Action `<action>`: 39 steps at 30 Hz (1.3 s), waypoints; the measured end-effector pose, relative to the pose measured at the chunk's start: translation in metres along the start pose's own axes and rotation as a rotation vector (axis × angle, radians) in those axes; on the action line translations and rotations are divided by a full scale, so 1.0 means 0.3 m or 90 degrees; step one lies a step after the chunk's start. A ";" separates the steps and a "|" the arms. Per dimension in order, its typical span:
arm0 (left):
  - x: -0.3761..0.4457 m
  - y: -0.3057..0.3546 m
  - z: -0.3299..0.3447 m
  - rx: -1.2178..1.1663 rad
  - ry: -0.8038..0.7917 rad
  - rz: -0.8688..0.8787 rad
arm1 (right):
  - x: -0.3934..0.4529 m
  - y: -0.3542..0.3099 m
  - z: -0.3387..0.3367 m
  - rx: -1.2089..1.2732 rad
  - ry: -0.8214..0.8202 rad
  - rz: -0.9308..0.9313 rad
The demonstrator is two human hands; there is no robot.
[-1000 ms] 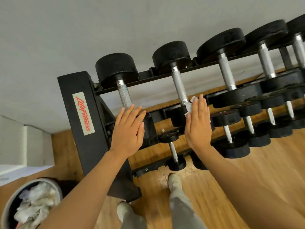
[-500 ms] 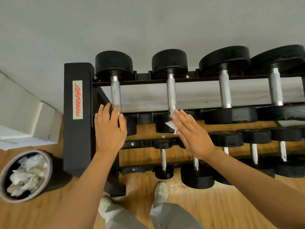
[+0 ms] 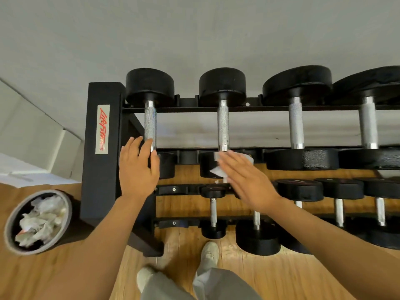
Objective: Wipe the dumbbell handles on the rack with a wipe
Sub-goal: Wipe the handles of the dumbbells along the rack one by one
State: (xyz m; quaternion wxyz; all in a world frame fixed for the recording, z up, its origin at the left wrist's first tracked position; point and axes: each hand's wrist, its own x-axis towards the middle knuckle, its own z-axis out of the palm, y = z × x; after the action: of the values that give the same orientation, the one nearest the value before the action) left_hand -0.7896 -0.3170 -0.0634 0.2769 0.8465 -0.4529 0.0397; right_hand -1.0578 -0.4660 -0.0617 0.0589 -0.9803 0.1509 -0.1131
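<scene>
A black two-tier rack (image 3: pixel 101 169) holds black-headed dumbbells with knurled steel handles. My left hand (image 3: pixel 138 167) rests with relaxed fingers on the near head of the first dumbbell, just below its handle (image 3: pixel 150 124). My right hand (image 3: pixel 244 180) lies flat with straight fingers and presses a white wipe (image 3: pixel 217 171) against the near head of the second dumbbell, right under its handle (image 3: pixel 223 126). Most of the wipe is hidden under my fingers. Two bigger dumbbells' handles (image 3: pixel 296 124) (image 3: pixel 368 124) lie to the right.
A round bin (image 3: pixel 13 226) full of crumpled wipes stands on the wooden floor left of the rack. Smaller dumbbells (image 3: pixel 213 211) fill the lower tier. My shoes (image 3: pixel 210 252) stand just before the rack. White boxes (image 3: pixel 32 137) sit at the far left by the wall.
The view has swung level with the rack. My right hand has slid the wipe down off the second handle's lower end onto the near head. My left hand stays by the first dumbbell.
</scene>
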 end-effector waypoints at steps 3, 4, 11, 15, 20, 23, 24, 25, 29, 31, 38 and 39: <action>-0.002 -0.001 0.001 -0.001 0.006 0.018 | -0.088 0.039 0.018 0.133 0.027 0.065; 0.000 -0.002 0.000 0.003 0.006 0.025 | -0.074 0.031 0.023 0.156 0.040 0.071; -0.006 -0.013 0.009 0.025 0.017 0.039 | 0.202 -0.064 0.026 -0.044 -0.024 -0.136; -0.011 -0.012 0.015 0.024 0.027 0.035 | 0.247 -0.043 0.002 0.061 -0.018 -0.097; -0.006 -0.005 0.019 0.029 0.043 0.038 | 0.308 0.082 -0.056 0.241 0.021 0.073; -0.009 0.002 0.020 0.045 0.041 0.030 | 0.384 0.173 -0.069 0.193 -0.058 0.050; -0.010 0.005 0.021 0.048 0.041 0.030 | 0.405 0.200 -0.071 0.151 -0.093 0.009; -0.009 0.007 0.021 0.047 0.043 0.030 | 0.421 0.222 -0.071 0.110 -0.128 -0.034; -0.009 0.001 0.022 0.044 0.045 0.034 | 0.453 0.260 -0.079 -0.012 -0.192 -0.152; -0.010 0.000 0.021 0.042 0.045 0.034 | 0.450 0.261 -0.088 -0.046 -0.221 -0.158; -0.011 0.004 0.008 0.013 0.030 0.024 | 0.440 0.273 -0.093 -0.025 -0.234 -0.259; -0.015 0.004 0.006 0.004 0.023 0.014 | 0.447 0.279 -0.101 -0.042 -0.216 -0.303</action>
State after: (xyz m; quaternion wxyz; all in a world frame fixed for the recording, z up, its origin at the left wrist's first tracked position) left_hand -0.7934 -0.3151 -0.0657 0.2821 0.8413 -0.4572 0.0594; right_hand -0.9641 -0.5893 -0.0176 0.0229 -0.9944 -0.0919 0.0466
